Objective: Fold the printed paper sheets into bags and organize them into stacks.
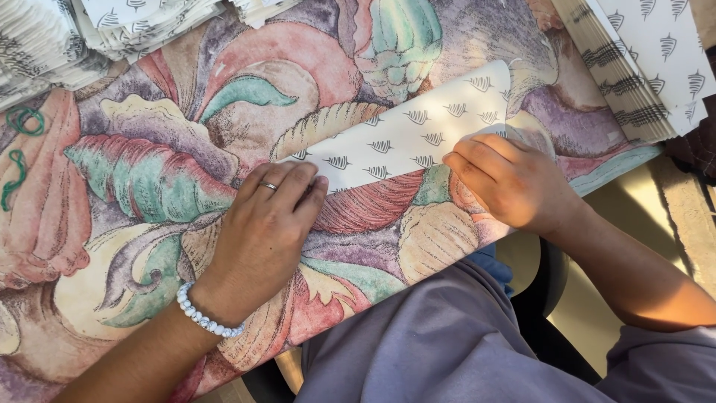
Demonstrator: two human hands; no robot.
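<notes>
The white paper sheet printed with small dark leaf shapes (pixel 406 138) lies slantwise on the floral-patterned tablecloth (pixel 149 172), left hand (pixel 268 224) flat and right hand (pixel 507 179) fingers-down pinning its near folded edge; even pressure along that edge should crease it cleanly.

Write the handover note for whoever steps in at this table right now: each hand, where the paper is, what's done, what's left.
Left hand: flat, fingers pressing the near left edge of the white patterned sheet; ring and bead bracelet on it.
Right hand: knuckles bent, pressing the sheet's right end where it curls over.
The sheet lies slanted on the floral tablecloth.
Done: the long near edge looks folded or creased.
Left: the right end is not yet flat.
Stacks of similar sheets sit at the top left and top right. Green bands lie at the far left.
</notes>
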